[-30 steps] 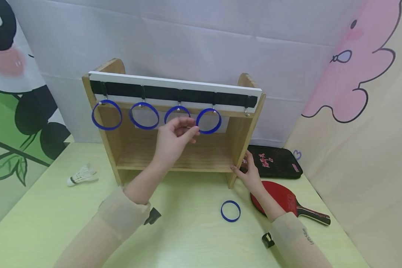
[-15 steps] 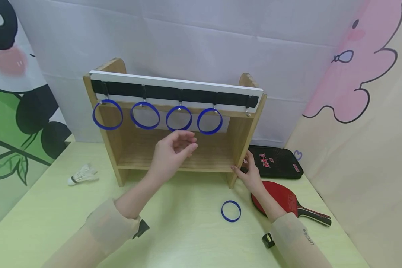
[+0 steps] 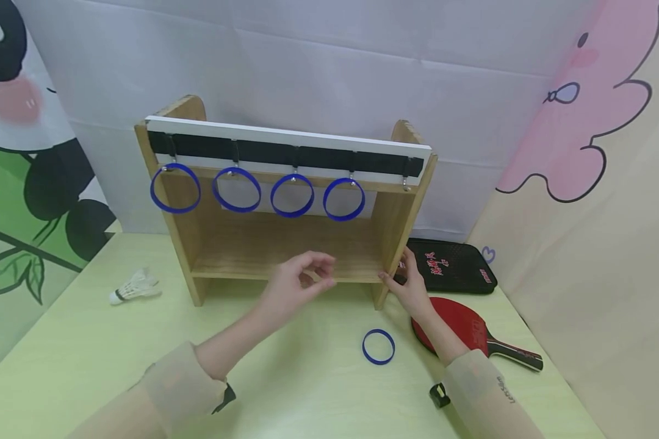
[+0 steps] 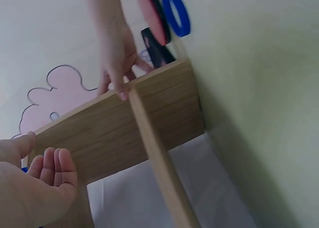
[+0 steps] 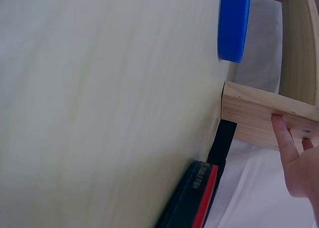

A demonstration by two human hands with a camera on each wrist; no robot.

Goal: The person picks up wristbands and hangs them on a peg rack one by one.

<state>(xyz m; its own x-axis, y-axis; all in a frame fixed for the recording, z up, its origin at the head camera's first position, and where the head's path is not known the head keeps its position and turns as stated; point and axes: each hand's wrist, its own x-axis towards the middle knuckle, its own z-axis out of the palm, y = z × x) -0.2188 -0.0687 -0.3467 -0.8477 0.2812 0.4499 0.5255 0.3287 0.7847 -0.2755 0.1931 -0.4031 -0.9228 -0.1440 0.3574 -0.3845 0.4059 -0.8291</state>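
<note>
My left hand (image 3: 302, 280) is in front of the shelf board, its fingers loosely curled with nothing between them. In the left wrist view the left hand (image 4: 42, 183) shows a gap between thumb and fingers. My right hand (image 3: 409, 286) grips the right side panel of the wooden shelf (image 3: 291, 244), thumb at its front edge and fingers on the outer face. Several blue rings hang from hooks on the shelf's white-and-black rail (image 3: 263, 149), the rightmost ring (image 3: 344, 199) among them. The far-right hook (image 3: 406, 185) carries no ring. Another blue ring (image 3: 378, 347) lies on the table between my forearms.
A red table tennis bat (image 3: 461, 323) lies beside my right forearm, with a black case (image 3: 453, 265) behind it. A shuttlecock (image 3: 135, 287) is left of the shelf. Near my right sleeve is a small black object (image 3: 439, 394). A pale cloth (image 3: 329, 67) hangs behind.
My left hand has come down from the hanging rings to the level of the shelf board. My right hand and the rings have stayed in place.
</note>
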